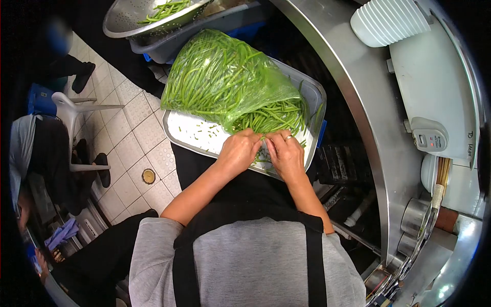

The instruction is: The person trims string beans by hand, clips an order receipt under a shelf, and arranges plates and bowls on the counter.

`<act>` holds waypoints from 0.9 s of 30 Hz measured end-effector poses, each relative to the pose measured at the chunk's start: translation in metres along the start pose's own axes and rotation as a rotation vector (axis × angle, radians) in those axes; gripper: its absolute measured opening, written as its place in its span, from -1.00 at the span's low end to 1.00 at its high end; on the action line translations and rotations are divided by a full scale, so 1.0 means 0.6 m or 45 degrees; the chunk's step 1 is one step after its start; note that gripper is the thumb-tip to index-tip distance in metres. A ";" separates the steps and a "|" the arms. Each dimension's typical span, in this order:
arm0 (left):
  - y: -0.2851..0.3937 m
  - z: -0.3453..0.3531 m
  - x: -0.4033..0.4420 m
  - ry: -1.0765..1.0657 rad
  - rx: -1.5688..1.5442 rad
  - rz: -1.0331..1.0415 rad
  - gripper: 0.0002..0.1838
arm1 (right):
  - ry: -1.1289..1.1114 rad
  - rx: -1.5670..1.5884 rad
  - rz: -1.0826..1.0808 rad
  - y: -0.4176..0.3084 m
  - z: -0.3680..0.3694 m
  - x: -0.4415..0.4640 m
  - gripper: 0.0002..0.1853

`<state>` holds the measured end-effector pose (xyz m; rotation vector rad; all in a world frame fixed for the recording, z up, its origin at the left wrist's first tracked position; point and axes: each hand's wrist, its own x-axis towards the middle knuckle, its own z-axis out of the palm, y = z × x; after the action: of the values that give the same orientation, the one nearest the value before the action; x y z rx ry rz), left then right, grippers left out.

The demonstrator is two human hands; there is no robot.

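Observation:
My left hand and my right hand meet over the front of a metal tray. Fingers of both are closed in a pinch around what looks like a green bean, mostly hidden by the fingertips. A ring sits on a right-hand finger. Just beyond the hands, loose green beans spill from the mouth of a large clear plastic bag packed with more beans. Short trimmed bean ends lie scattered on the tray's left part.
Behind the tray, a perforated colander with some beans rests on a grey tub. A steel counter curves along the right, holding stacked white bowls. People and a white plastic chair are to the left on the tiled floor.

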<state>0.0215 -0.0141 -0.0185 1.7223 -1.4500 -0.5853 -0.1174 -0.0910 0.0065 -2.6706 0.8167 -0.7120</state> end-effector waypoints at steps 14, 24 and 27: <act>0.026 0.036 0.016 0.163 -1.218 -0.476 -0.73 | -0.343 1.164 0.725 0.076 0.001 -0.060 -0.75; 0.031 0.042 0.003 0.316 -1.283 -0.338 -0.75 | -0.427 1.511 0.859 0.075 0.014 -0.066 -0.74; 0.083 0.020 -0.013 0.260 -0.836 0.094 -0.83 | -0.269 1.657 1.086 0.075 0.027 -0.061 -0.75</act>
<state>-0.0191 -0.0112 0.0134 1.1649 -1.0173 -0.7227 -0.1556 -0.1048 -0.0379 -1.0694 0.8647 -0.4383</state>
